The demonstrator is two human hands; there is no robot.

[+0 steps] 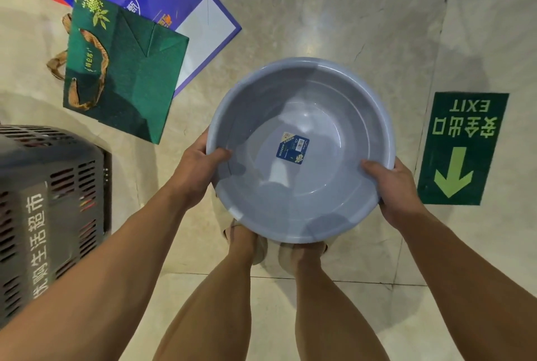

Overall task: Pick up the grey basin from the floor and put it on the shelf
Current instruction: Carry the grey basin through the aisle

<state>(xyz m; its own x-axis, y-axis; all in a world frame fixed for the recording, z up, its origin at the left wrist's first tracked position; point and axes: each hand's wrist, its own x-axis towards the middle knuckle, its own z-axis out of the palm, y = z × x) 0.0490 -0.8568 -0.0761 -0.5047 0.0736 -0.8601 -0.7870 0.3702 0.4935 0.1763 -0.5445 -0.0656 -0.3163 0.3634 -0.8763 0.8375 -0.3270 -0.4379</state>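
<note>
Now both bare forearms reach forward and slightly inward from the bottom corners of the view, meeting at the near half of the grey basin [302, 116]. The left hand [200, 166] clasps the rim on the basin's left side, its thumb hooked over the edge and lying inside the wall while the other fingers [197, 139] curl round the outside and under the lip. The right hand [398, 189] does the same on the right side: thumb pressed over the rim onto the inner wall, the remaining fingers hidden beneath the edge. So both sets of fingers are closed tight on the rim, one at each side.

The basin sits mouth-up and roughly level between the two hands, held above the pale marble floor [319, 12] and directly over the person's feet, whose toes peep out from under its near edge. A small blue label [293, 148] is stuck on the inside bottom.

On the floor to the left lie a green paper bag [128, 81] with rope handles and, partly under it, a blue paper bag [186, 3]. A dark slotted shopping basket [52, 192] stands at the left edge. To the right of the basin a green exit sign [462, 148] with an arrow is stuck flat on the floor.
</note>
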